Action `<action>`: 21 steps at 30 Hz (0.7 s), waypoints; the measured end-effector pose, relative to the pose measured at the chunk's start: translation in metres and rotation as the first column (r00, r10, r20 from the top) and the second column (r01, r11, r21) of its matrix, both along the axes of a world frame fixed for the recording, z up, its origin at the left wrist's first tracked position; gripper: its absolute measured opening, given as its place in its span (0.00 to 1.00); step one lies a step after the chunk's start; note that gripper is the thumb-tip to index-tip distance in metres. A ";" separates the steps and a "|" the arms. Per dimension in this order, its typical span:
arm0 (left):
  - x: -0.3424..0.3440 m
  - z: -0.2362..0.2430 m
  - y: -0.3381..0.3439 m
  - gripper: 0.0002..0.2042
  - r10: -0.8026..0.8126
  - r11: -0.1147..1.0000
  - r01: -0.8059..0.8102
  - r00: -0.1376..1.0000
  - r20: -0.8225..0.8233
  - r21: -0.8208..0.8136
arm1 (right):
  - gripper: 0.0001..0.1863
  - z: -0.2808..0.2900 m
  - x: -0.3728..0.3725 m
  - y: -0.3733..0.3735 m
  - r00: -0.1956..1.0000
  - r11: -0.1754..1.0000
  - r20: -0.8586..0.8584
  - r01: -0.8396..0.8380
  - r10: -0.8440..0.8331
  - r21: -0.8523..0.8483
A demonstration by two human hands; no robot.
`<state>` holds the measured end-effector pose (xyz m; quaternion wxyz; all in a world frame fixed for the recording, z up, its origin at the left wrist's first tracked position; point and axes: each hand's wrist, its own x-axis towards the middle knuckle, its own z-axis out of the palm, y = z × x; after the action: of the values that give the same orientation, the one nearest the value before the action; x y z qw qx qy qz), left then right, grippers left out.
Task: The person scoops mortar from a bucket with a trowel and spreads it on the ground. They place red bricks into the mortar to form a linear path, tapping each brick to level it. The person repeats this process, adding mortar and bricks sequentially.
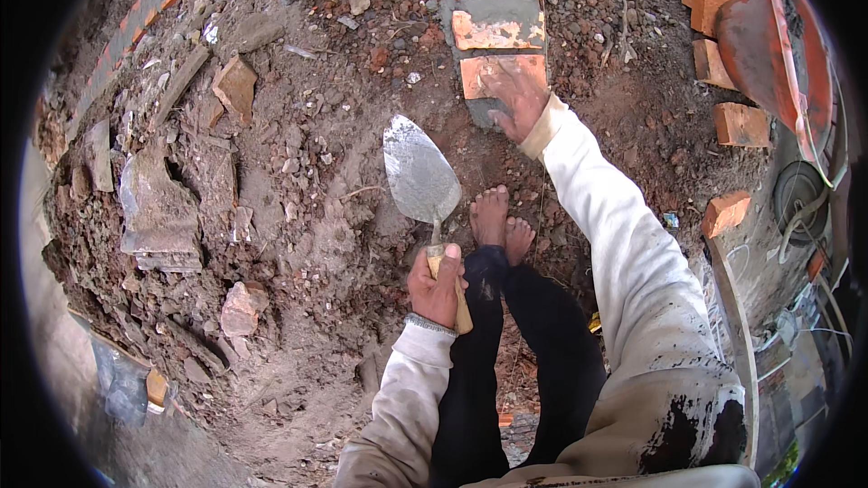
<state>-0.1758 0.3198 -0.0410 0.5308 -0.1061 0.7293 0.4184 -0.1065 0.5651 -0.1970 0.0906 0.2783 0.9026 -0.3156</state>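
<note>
An orange brick is seen at the near end of the mortared row, and a grey, pale-smeared trowel is held over dirt. The brick is partly covered by the blurred right hand; whether it is gripped cannot be told. That arm is stretched forward, while the wooden handle is clasped by the left hand.

Metal trowel blade, smooth wooden handle

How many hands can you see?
2: the left hand holds the trowel near the middle; the right hand, blurred, is farther up the picture on an orange brick.
</note>
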 end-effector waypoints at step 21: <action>-0.038 -0.223 0.189 0.27 -0.703 0.709 0.502 0.438 -0.561 -0.496 | 0.28 0.001 0.100 -0.109 0.665 0.681 -0.147 0.705 -0.732 -0.200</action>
<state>-0.2141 0.5083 -0.2637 0.2974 0.2678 0.9101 0.1074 -0.0067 0.4565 -0.1959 -0.1223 0.5696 0.7017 -0.4101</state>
